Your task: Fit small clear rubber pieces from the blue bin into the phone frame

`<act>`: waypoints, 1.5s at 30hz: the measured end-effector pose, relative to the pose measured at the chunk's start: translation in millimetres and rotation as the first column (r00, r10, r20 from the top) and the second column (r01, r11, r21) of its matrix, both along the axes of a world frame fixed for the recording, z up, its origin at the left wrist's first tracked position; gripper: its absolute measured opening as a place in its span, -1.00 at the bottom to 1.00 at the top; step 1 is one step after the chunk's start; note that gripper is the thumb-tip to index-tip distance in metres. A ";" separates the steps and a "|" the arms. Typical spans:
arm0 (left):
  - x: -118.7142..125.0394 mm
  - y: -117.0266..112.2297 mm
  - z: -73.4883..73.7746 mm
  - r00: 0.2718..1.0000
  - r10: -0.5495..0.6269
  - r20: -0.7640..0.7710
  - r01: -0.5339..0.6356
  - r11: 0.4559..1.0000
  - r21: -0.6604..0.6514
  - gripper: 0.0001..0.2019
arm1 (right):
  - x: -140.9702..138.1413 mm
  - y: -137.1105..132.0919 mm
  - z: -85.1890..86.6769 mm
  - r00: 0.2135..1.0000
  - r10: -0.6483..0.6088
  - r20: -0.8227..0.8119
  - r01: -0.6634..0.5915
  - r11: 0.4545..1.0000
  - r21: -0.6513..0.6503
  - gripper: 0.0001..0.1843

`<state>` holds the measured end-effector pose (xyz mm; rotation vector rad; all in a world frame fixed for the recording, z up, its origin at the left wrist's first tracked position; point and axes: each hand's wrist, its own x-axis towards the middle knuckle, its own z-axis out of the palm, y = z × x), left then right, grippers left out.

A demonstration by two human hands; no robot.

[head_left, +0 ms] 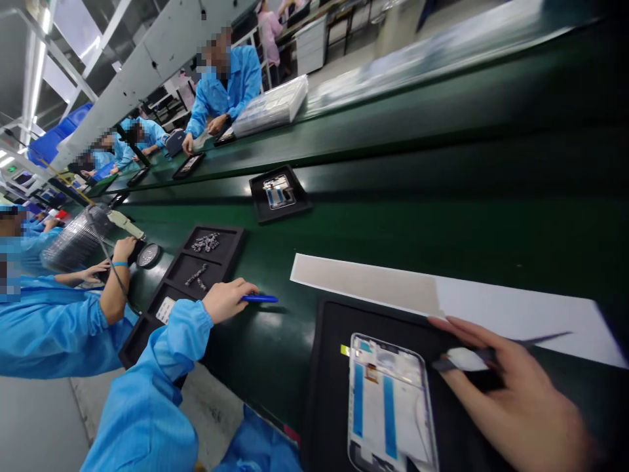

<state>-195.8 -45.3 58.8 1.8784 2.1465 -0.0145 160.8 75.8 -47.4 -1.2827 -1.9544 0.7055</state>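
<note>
My left hand (227, 299) rests on the green belt with its fingers closed round a blue pen-like tool (259, 299), beside a black compartment tray (196, 275) of small metal parts. My right hand (511, 393) is closed on grey tweezers (496, 352) with a white wrap, whose tip points right over the white sheet. Just left of that hand a phone frame (388, 403) with blue strips lies on a black mat (329, 367).
A white paper sheet (491, 305) lies behind the mat. Another black tray with a phone frame (278, 192) rides further up the belt. Co-workers in blue coats sit at left (59, 321) and across (226, 78), beside stacked clear trays (270, 105).
</note>
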 end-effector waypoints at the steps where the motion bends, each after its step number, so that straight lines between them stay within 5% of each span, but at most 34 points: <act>1: 5.3 3.8 -2.8 0.999 -0.032 -0.010 0.031 0.999 -0.028 -0.63 | -1.0 -0.7 5.6 0.999 0.028 -0.021 -0.028 1.000 -0.009 -0.51; 7: 7.0 12.2 -0.3 0.998 -0.019 -0.054 0.016 0.999 -0.051 -0.48 | -2.9 -3.2 22.3 0.997 0.037 -0.073 -0.039 0.999 -0.033 -0.52; 17: 32.4 10.0 -24.5 0.960 0.266 -0.089 -0.253 0.958 0.133 -0.77 | -7.3 -9.9 40.6 0.999 -0.001 -0.048 0.003 0.999 0.044 -0.59; 21: 36.0 15.4 -23.5 0.982 0.189 -0.019 -0.182 0.967 0.180 -0.89 | -20.9 -18.1 59.4 0.975 0.136 -0.177 -0.129 0.990 0.052 -0.65; 24: 47.0 11.8 -15.3 0.995 0.088 0.052 -0.098 0.965 0.244 -0.90 | -43.0 -24.5 72.1 0.902 0.263 -0.344 -0.316 0.943 -0.107 -0.67; 29: 79.6 -4.5 -9.6 0.989 -0.141 0.048 0.090 0.826 0.556 -0.92 | -86.5 -33.2 77.4 0.811 0.302 -0.501 -0.483 0.829 -0.283 -0.61; 37: 96.1 -8.1 -18.5 0.970 -0.179 -0.167 0.245 0.706 0.664 -0.80 | -107.2 -42.7 67.8 0.759 0.250 -0.601 -0.522 0.786 -0.332 -0.63; 45: 91.4 -8.8 -24.5 0.982 -0.120 -0.145 0.181 0.811 0.556 -0.75 | -105.3 -43.2 63.0 0.763 0.192 -0.617 -0.459 0.833 -0.308 -0.70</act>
